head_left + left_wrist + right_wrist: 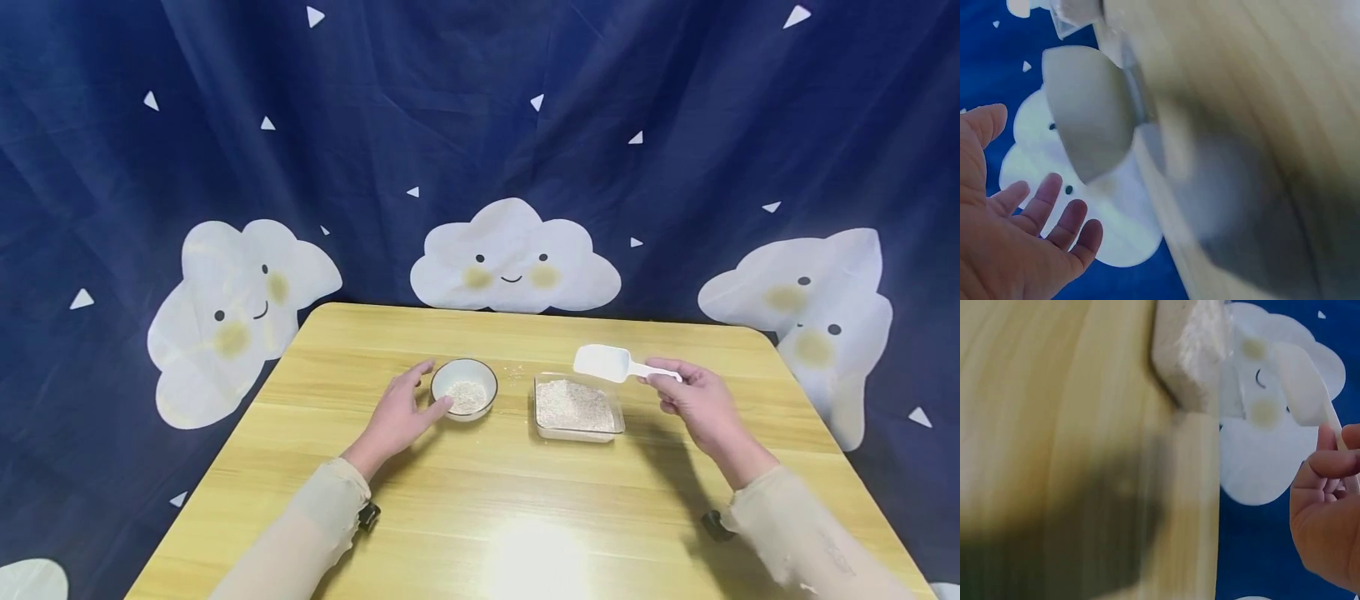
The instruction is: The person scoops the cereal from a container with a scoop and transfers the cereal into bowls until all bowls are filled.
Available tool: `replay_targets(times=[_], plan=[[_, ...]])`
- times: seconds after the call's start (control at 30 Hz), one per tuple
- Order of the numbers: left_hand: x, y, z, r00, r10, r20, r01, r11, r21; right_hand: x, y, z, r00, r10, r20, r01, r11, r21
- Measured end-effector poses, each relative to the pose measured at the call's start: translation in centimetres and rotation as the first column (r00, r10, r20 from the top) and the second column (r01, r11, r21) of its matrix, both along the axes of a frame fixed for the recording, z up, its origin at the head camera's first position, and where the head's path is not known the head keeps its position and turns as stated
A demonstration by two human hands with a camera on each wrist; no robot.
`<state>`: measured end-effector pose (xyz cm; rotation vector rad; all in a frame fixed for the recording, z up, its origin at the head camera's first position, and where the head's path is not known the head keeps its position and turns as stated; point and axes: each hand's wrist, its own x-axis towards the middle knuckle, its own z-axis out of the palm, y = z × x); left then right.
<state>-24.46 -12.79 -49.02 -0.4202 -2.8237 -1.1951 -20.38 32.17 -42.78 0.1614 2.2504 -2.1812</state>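
Oats fill bowl (464, 389) and tray (577, 407) (right hand (697, 404) grips scoop (606, 362); left hand (402, 412) loose).

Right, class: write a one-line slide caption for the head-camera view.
Right hand holds a white scoop above a clear tub of grain; left hand touches a small bowl.

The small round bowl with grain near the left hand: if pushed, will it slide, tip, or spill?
The bowl looks low and wide, so it would probably slide on the smooth table rather than tip. It is only partly filled, so spilling seems unlikely. It looks ceramic, so probably fragile.
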Motion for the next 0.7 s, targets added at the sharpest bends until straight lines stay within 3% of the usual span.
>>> replay_targets(times=[0.17, 0.3, 0.47, 0.7], plan=[[0.8, 1.3, 1.2, 0.995, -0.023, -0.096, 0.031, 0.996, 0.084, 0.7, 1.8, -0.9, 1.000, 0.021, 0.017, -0.023, 0.992, 0.121], [1.9, 3.0, 1.9, 0.988, -0.093, -0.123, 0.110, 0.985, 0.135, 0.8, 2.1, -1.2, 0.999, 0.041, 0.024, -0.046, 0.973, 0.225], [3.2, 5.5, 2.7, 0.969, -0.227, -0.098, 0.240, 0.960, 0.145, 0.9, 1.9, -1.3, 0.998, 0.062, 0.016, -0.064, 0.942, 0.330], [3.8, 8.4, 1.9, 0.951, -0.310, 0.022, 0.304, 0.942, 0.141, 0.8, 1.2, -1.1, 0.997, 0.066, -0.029, -0.046, 0.893, 0.449]])
